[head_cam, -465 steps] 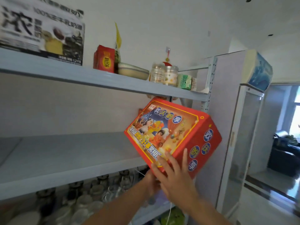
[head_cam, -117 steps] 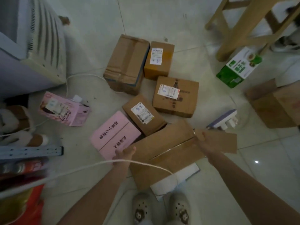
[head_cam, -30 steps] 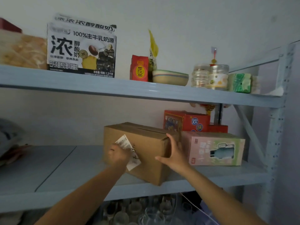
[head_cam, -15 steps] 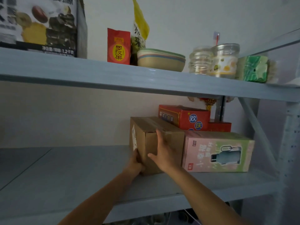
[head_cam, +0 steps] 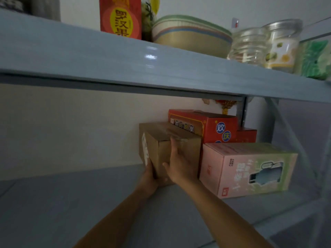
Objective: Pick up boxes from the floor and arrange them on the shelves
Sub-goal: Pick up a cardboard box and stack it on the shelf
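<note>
Both left hand (head_cam: 149, 173) and right hand (head_cam: 180, 166) press a cardboard box (head_cam: 190, 149).

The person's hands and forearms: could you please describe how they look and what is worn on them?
The left hand and right hand are ungloved, with no ring on the fingers in view. The left forearm and right forearm are bare to the frame's edge: no sleeve, watch or bracelet.

Shelf boards: two, namely the upper shelf (head_cam: 125, 56) and the lower shelf (head_cam: 71, 203). Boxes on the lower: three — one cardboard box (head_cam: 191, 151), one red box (head_cam: 220, 129), one pink box (head_cam: 241, 169). On the upper: one red carton (head_cam: 121, 18), one stack of bowls (head_cam: 189, 34), one green packet (head_cam: 315, 59). Jars: two — one clear jar (head_cam: 249, 45), one printed jar (head_cam: 283, 43). Hands: two, the left hand (head_cam: 148, 178) and the right hand (head_cam: 180, 163).
</note>
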